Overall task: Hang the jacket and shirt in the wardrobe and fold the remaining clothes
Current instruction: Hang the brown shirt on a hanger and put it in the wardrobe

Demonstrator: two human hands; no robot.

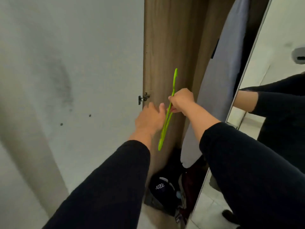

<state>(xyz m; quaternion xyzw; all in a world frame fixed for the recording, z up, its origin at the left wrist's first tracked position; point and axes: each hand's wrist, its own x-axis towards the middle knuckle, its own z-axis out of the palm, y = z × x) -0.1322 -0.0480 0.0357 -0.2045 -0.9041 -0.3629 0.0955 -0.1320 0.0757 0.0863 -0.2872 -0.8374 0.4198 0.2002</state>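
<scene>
Green plastic is what you have in your grip: your right hand [180, 101] is curled round the middle of a lime-green hanger [167, 113], seen nearly edge-on, with one end pointing up past your knuckles and the other hanging down below your wrist. Your left hand [151, 119] sits just beside it, to the left, fingers relaxed and spread, holding nothing; its fingertips come close to the hanger, but you cannot tell from this angle whether they touch it.

Ahead of both hands stands the wardrobe [166, 47], its brown wood-grain side panel directly behind the hanger, with a metal hinge [144, 98] just left of your left hand. To the right of your right hand a pale grey-blue garment [219, 90] hangs inside the wardrobe; whether it is the jacket or the shirt cannot be told. Further right is a mirrored door [270, 66]. Below your forearms, on the wardrobe floor, lies a dark cap [160, 185] among other dark items.

You appear to be fetching a hanger, so the hanging step is in hand and no folding shows yet. No loose clothes are in view. The next move probably calls for carrying the hanger to the garment and using your free left hand to thread its shoulders on.
</scene>
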